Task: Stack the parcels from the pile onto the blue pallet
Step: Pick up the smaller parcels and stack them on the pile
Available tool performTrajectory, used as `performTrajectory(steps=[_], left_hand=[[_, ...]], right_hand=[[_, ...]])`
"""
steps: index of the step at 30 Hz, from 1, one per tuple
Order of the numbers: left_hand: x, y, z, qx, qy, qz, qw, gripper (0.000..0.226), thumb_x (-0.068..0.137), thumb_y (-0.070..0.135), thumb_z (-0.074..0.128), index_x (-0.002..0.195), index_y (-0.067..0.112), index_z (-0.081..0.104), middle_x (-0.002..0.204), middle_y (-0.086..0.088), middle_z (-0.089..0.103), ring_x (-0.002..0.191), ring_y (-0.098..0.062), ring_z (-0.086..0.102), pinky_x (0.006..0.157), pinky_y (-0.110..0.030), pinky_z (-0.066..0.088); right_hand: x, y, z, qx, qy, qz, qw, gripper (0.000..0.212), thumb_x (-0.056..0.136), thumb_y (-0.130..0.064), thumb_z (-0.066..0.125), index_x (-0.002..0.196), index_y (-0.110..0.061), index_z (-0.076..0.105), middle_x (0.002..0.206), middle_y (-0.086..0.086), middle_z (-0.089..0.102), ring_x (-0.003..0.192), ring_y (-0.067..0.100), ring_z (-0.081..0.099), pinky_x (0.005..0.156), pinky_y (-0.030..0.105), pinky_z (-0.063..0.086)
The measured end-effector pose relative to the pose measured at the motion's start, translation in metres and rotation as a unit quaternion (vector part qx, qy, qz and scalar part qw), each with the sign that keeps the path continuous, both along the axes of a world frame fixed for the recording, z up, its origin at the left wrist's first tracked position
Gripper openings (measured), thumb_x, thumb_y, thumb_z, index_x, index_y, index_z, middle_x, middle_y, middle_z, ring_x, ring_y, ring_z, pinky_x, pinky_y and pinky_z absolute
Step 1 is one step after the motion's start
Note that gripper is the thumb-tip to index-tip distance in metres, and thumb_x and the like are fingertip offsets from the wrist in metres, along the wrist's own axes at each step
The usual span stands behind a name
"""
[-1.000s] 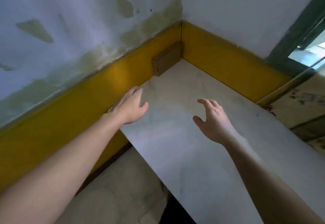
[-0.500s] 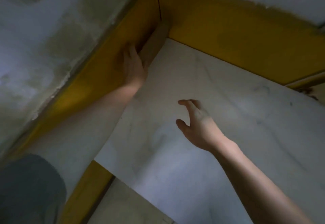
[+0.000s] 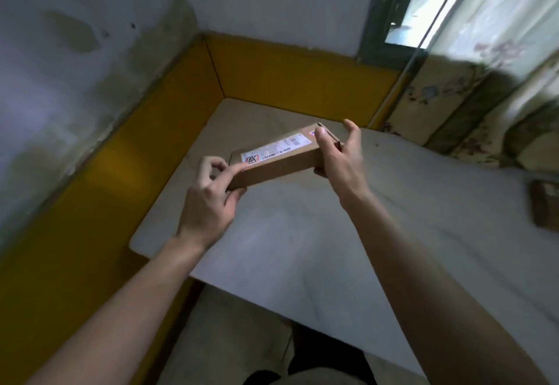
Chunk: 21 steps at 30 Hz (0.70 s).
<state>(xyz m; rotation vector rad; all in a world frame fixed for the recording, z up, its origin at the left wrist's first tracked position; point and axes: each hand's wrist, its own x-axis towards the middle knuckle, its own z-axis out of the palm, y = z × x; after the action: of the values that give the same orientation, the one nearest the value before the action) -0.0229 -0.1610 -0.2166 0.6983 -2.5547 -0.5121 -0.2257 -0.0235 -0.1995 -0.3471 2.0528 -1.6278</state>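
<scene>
Brown cardboard makes up the long, flat parcel that the person holds in the air above the pale marbled tabletop, in front of the corner where the two yellow wall panels meet. The left hand grips the near end, fingers curled over the top edge and the thumb under the box; the right hand grips the far end, thumb pressed on the top face and fingers wrapped round the far side. The parcel lies tilted, its far end higher than the near one. A white shipping label runs along the top face, with a square code in a red frame at the near end, a thin barcode strip beside it and a small red-and-blue mark by the right thumb; the printed lines are too blurred to read. At the right edge of the table lies another brown box, well apart from the hands and partly out of frame. Behind it hangs a flowered curtain below a window.
</scene>
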Motion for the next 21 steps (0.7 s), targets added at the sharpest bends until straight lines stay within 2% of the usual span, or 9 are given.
performTrajectory(steps=[2,4,6,8,11,14,17,19,21], left_hand=[[0.013,0.047,0.011,-0.001,0.022,-0.033,0.999,0.053,0.081,0.007,0.083,0.131,0.015,0.066,0.124,-0.013,0.049,0.097,-0.021,0.061,0.080,-0.035,0.061],[0.018,0.094,0.022,0.045,0.047,-0.061,0.996,0.048,0.084,0.017,0.082,0.129,0.017,0.067,0.134,-0.010,0.047,0.107,-0.012,0.056,0.088,-0.028,0.058],[0.014,0.138,0.038,0.160,0.082,-0.094,0.979,0.044,0.090,0.038,0.073,0.131,0.027,0.064,0.144,-0.001,0.042,0.112,-0.006,0.059,0.091,-0.020,0.055],[-0.002,0.176,0.057,0.306,0.107,-0.110,0.939,0.049,0.092,0.049,0.058,0.138,0.034,0.053,0.146,0.004,0.043,0.112,-0.007,0.064,0.085,-0.019,0.056],[-0.044,0.232,0.079,0.443,0.117,-0.099,0.883,0.051,0.100,0.031,0.047,0.151,0.025,0.040,0.142,0.003,0.051,0.105,-0.012,0.067,0.079,-0.024,0.057],[-0.089,0.314,0.097,0.413,0.055,-0.178,0.891,0.048,0.104,-0.001,0.039,0.148,0.018,0.043,0.131,0.002,0.056,0.106,-0.012,0.062,0.074,-0.016,0.056],[-0.128,0.411,0.112,0.340,0.036,-0.243,0.908,0.056,0.096,-0.012,0.042,0.146,0.013,0.050,0.133,-0.001,0.056,0.114,-0.013,0.057,0.076,-0.007,0.051],[-0.157,0.478,0.124,0.314,0.030,-0.291,0.903,0.056,0.094,-0.014,0.045,0.144,0.012,0.052,0.134,-0.003,0.059,0.111,-0.001,0.059,0.084,-0.008,0.051],[-0.185,0.551,0.136,0.300,0.001,-0.355,0.885,0.054,0.096,-0.013,0.046,0.142,0.014,0.052,0.128,0.003,0.059,0.094,0.013,0.062,0.082,-0.007,0.050]], right_hand=[[0.013,0.051,0.008,-0.006,0.008,-0.048,0.999,0.057,0.098,-0.045,0.061,0.147,-0.022,0.044,0.130,0.008,0.059,0.110,0.022,0.066,0.088,0.048,0.062],[0.024,0.106,0.016,-0.013,0.017,-0.097,0.995,0.047,0.094,-0.039,0.062,0.137,-0.020,0.056,0.125,0.005,0.064,0.109,0.021,0.067,0.088,0.048,0.061],[0.029,0.162,0.030,-0.033,0.011,-0.143,0.989,0.046,0.091,-0.036,0.061,0.134,-0.018,0.060,0.121,0.004,0.067,0.107,0.020,0.069,0.088,0.049,0.061],[0.031,0.221,0.048,-0.047,0.016,-0.190,0.980,0.043,0.092,-0.034,0.061,0.132,-0.018,0.062,0.119,0.001,0.069,0.107,0.019,0.069,0.089,0.049,0.061],[0.032,0.313,0.072,-0.072,0.029,-0.243,0.967,0.027,0.099,-0.026,0.060,0.126,-0.022,0.062,0.114,-0.006,0.067,0.106,0.016,0.068,0.086,0.043,0.063],[0.039,0.412,0.094,-0.073,0.038,-0.278,0.957,0.034,0.104,-0.022,0.058,0.137,-0.020,0.057,0.120,-0.001,0.064,0.105,0.015,0.067,0.074,0.031,0.063],[0.049,0.527,0.113,-0.048,0.073,-0.285,0.955,0.041,0.102,-0.032,0.059,0.143,-0.027,0.053,0.124,-0.001,0.065,0.105,0.018,0.067,0.066,0.026,0.060],[0.059,0.612,0.130,-0.042,0.087,-0.266,0.959,0.043,0.097,-0.026,0.060,0.139,-0.034,0.053,0.123,-0.005,0.066,0.105,0.018,0.066,0.068,0.026,0.058],[0.071,0.695,0.141,-0.006,0.110,-0.267,0.957,0.056,0.088,-0.012,0.063,0.136,-0.039,0.048,0.118,-0.009,0.066,0.100,0.014,0.066,0.067,0.026,0.058]])
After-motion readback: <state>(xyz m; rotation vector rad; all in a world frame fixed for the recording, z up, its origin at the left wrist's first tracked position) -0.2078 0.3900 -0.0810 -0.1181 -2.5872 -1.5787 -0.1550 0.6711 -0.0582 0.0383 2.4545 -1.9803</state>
